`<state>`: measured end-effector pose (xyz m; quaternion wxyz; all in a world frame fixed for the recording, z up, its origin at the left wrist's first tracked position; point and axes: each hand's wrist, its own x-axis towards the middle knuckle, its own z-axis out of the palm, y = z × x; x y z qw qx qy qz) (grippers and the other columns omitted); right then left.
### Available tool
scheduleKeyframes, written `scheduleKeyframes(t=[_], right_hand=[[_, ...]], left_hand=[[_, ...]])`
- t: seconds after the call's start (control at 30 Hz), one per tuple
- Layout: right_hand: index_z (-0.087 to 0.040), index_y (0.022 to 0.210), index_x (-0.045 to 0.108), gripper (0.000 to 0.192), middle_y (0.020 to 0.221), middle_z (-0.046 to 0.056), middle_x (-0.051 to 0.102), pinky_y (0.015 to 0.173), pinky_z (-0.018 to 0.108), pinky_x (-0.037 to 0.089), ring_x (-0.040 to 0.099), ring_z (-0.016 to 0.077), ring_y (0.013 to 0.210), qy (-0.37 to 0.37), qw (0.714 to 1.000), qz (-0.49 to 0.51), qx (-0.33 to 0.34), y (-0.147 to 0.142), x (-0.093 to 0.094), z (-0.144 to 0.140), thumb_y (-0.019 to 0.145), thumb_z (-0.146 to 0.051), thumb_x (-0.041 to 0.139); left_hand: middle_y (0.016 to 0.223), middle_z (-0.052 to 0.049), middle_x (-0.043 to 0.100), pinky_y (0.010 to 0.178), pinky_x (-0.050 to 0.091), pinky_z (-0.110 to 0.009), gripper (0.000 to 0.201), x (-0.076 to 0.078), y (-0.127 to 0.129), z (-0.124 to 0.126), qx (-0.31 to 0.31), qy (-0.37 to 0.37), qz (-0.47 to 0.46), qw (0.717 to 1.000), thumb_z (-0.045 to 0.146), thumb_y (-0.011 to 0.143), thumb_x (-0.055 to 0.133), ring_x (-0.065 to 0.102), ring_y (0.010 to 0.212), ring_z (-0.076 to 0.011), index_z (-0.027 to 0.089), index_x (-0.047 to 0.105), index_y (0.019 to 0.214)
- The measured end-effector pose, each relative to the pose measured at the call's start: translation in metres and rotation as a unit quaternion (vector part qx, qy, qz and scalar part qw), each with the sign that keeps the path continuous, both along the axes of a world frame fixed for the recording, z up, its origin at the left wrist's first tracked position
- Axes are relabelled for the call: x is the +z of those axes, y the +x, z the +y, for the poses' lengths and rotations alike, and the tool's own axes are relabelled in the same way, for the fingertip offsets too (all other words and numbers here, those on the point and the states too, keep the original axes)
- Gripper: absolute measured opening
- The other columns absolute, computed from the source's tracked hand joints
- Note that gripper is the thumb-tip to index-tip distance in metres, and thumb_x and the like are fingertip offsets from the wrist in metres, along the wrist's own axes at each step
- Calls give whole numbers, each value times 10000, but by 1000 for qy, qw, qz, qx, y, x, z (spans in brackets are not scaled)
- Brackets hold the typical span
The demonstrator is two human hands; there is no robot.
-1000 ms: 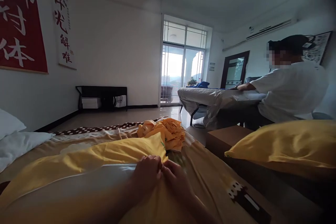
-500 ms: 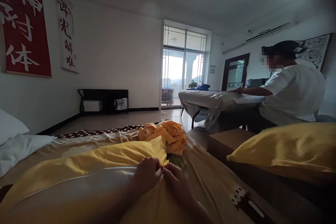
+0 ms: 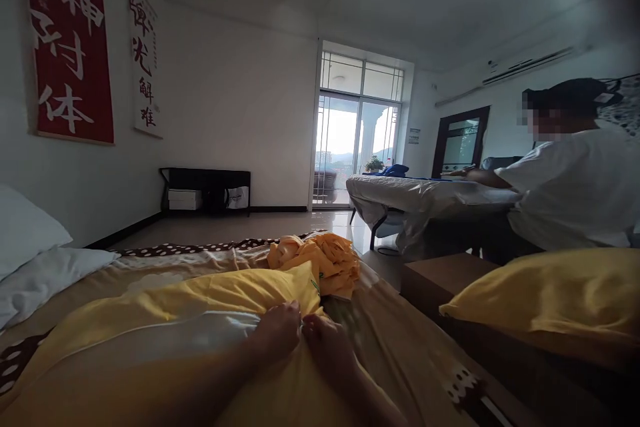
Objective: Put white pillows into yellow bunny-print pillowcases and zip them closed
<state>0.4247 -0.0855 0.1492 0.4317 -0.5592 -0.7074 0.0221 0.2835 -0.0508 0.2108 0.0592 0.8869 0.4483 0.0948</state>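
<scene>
A yellow pillowcase [image 3: 210, 288] lies across the bed in front of me, with a pale pillow [image 3: 185, 337] showing along its open side. Near the far right corner, my left hand [image 3: 280, 330] is closed on the pillowcase edge, fingers curled in a pinch. Close beside it, my right hand [image 3: 327, 345] pinches the same edge; the exact bit between its fingertips is hidden. Just beyond the corner sits a crumpled heap of yellow-orange cloth [image 3: 325, 263].
White pillows [image 3: 30, 240] lie at the left on the patterned bedspread [image 3: 400, 347]. To the right, another yellow pillow [image 3: 545, 293] rests on a brown box [image 3: 440, 273]. A person in a white shirt [image 3: 580, 187] sits at a plastic-covered table [image 3: 395, 190].
The view has turned slightly left, so the room appears shifted right. Both hands have moved a little left along the pillowcase edge, still pinching it. The seated person's arm has shifted.
</scene>
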Motion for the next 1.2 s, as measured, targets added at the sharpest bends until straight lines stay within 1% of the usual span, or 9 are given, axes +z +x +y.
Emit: scheduleKeyframes(t=[0.17, 0.27, 0.37, 0.57, 0.7, 0.8, 0.9, 1.07, 1.2], right_hand=[[-213, 842, 676, 272, 754, 33, 729, 600, 237, 376, 673, 176, 660, 87, 994, -59, 10, 5, -8, 1, 911, -202, 414], [-213, 800, 676, 298, 732, 32, 727, 603, 230, 388, 666, 164, 641, 131, 990, -41, 20, 9, -10, 1, 933, -225, 409], [-214, 754, 679, 301, 699, 25, 719, 624, 222, 408, 654, 154, 626, 139, 990, 1, 28, 11, -10, 1, 932, -258, 441], [-214, 720, 700, 261, 656, 0, 703, 555, 200, 390, 630, 139, 586, 87, 994, 60, 30, 17, -8, 11, 893, -329, 541], [-212, 743, 694, 306, 650, 9, 695, 563, 210, 369, 618, 137, 579, 133, 991, 10, 5, 26, -10, 16, 927, -358, 498], [-210, 735, 679, 356, 646, 15, 690, 593, 216, 358, 616, 129, 585, 162, 985, -56, 2, 31, -14, 13, 963, -347, 443], [-210, 742, 674, 367, 659, 25, 690, 624, 216, 360, 616, 122, 601, 159, 983, -90, 5, 32, -15, 8, 977, -317, 414], [-207, 715, 640, 369, 616, 18, 663, 633, 236, 344, 588, 119, 570, 139, 978, -153, 20, 25, -10, 2, 984, -268, 395], [-206, 752, 638, 349, 648, 20, 674, 627, 262, 338, 583, 134, 596, 134, 975, -172, 38, 24, -1, 1, 986, -264, 386]], left_hand=[[1034, -150, 683, 845, 500, -384, 316, 2, -4, -3, -12, 21, 18, 1000, 122, 836, 374, 650, 981, -278, 106, 614, 1040], [1033, -153, 686, 825, 507, -379, 319, 4, -4, -4, -2, 11, 13, 1000, 146, 850, 364, 657, 971, -280, 108, 617, 1041], [1031, -142, 691, 814, 511, -361, 316, 8, -3, -4, 8, -6, 11, 1000, 181, 873, 357, 660, 967, -268, 122, 623, 1032], [1152, -171, 648, 910, 473, -359, 346, 34, 7, -9, 28, -3, 55, 998, 151, 818, 457, 614, 1089, -269, 121, 597, 1133], [1188, -181, 630, 933, 464, -374, 377, 50, 9, -12, 29, -8, 75, 997, 146, 809, 486, 595, 1119, -286, 106, 589, 1169], [1185, -194, 628, 920, 467, -391, 367, 52, -4, -11, 31, -11, 85, 996, 132, 819, 457, 593, 1113, -305, 76, 595, 1155], [1145, -179, 643, 872, 472, -376, 333, 49, -28, -9, 34, -9, 94, 995, 101, 825, 413, 606, 1075, -296, 92, 617, 1088], [999, -127, 676, 724, 436, -319, 270, 47, -68, -9, 51, -16, 59, 997, 229, 914, 355, 633, 908, -253, 148, 613, 928], [947, -102, 679, 706, 398, -287, 239, 51, -74, -15, 61, -26, 22, 998, 253, 929, 370, 625, 852, -208, 163, 584, 873]])
